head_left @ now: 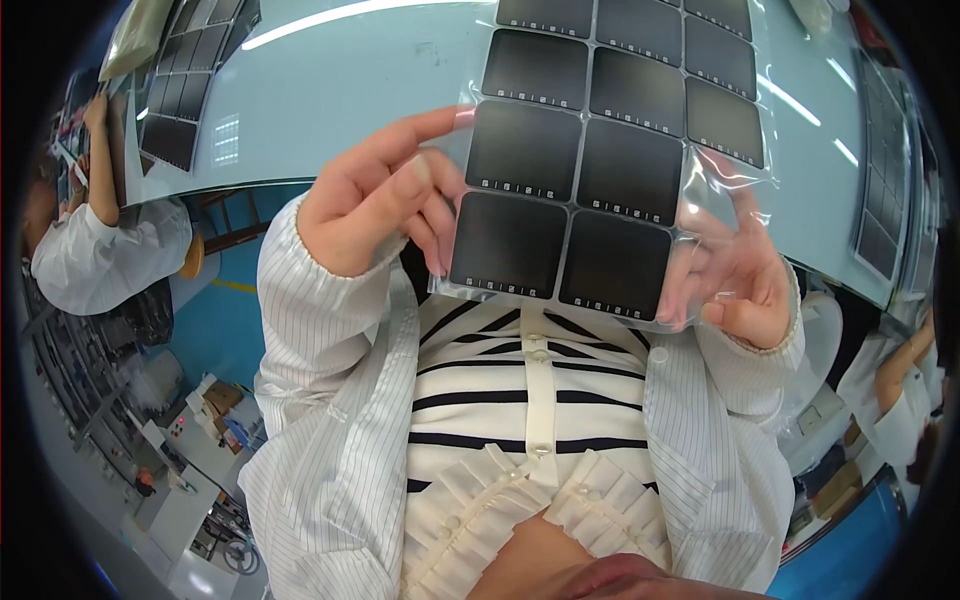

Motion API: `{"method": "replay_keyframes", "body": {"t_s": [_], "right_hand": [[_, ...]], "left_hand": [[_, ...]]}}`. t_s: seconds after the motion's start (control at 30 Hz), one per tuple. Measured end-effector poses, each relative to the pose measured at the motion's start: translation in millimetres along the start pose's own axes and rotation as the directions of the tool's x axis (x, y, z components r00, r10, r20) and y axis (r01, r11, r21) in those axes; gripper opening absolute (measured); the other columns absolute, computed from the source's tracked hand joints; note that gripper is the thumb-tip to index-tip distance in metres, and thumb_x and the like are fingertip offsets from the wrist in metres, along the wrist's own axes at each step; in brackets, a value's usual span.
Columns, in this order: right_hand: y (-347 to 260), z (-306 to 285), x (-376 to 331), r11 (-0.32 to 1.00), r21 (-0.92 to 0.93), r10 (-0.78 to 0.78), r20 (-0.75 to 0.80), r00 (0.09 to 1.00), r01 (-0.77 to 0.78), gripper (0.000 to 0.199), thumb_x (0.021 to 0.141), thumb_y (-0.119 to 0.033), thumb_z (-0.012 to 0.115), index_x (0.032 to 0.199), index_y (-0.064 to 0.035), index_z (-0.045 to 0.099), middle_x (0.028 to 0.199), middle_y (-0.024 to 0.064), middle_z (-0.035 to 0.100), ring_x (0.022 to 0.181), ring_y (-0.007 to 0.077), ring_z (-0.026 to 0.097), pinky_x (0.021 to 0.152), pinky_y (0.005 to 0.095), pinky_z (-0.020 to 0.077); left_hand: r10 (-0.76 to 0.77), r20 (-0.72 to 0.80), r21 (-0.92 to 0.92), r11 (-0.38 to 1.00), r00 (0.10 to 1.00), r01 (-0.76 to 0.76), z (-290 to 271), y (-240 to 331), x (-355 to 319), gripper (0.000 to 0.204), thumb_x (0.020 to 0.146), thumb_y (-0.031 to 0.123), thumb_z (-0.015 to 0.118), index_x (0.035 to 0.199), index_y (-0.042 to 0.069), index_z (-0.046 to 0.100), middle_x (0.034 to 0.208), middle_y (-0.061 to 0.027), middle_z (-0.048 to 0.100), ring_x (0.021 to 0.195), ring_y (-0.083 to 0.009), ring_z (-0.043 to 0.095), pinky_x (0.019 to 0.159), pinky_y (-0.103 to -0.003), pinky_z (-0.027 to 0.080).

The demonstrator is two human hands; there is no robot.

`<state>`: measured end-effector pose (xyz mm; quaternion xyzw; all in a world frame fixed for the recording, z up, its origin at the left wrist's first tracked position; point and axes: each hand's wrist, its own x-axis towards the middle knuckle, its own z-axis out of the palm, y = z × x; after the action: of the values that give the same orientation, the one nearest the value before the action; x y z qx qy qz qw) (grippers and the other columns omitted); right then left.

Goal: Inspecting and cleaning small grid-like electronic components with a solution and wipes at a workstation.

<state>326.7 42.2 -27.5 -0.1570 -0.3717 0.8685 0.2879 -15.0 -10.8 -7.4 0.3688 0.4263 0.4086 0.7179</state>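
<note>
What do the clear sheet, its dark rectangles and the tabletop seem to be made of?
Clear sheet: likely thin, glossy plastic; the right hand shows through and creases shine.
Dark rectangles: smooth, satiny, perhaps coated film or plastic; they shade softly from black to grey.
Tabletop: glossy, maybe glass or laminate; bright streaks reflect in it.

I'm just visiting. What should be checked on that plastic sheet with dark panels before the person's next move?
1. Left hand at the clear plastic sheet's left edge: ok.
2. Right hand at its right edge: ok, some fingers show through the film.
3. Right margin smooth: not ok, it looks wrinkled.
4. Whole sheet in view: not ok, its far end is cut off.
5. Underside undamaged: cannot tell, it faces away.
</note>
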Motion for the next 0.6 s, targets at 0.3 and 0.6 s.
{"method": "replay_keyframes", "body": {"t_s": [0.3,0.6], "right_hand": [[-12,9,-12,0.938,-0.321,0.114,-0.074,0.991,-0.132,0.104,0.071,0.011,0.053,0.152,-0.0094,-0.011,0.142,0.0348,0.036,0.094,0.0357,0.068,0.074,0.0373,0.0586],[-30,-16,-9,0.92,-0.392,0.042,0.185,0.982,0.035,0.139,0.057,-0.017,0.093,0.151,-0.0023,-0.009,0.14,0.04,0.035,0.098,0.0327,0.067,0.076,0.035,0.0586]], "left_hand": [[0.031,-0.115,0.255,0.967,0.993,-0.001,19,7,3,0.061,0.091,0.001,0.058,0.145,-0.004,0.031,0.073,-0.0025,0.057,0.06,-0.0085,0.056,0.053,-0.024,0.052],[-0.005,-0.103,0.138,0.99,0.995,0.019,13,-3,-8,0.07,0.09,-0.001,0.057,0.149,-0.002,0.021,0.07,-0.0021,0.058,0.055,-0.0099,0.058,0.054,-0.023,0.05]]}}
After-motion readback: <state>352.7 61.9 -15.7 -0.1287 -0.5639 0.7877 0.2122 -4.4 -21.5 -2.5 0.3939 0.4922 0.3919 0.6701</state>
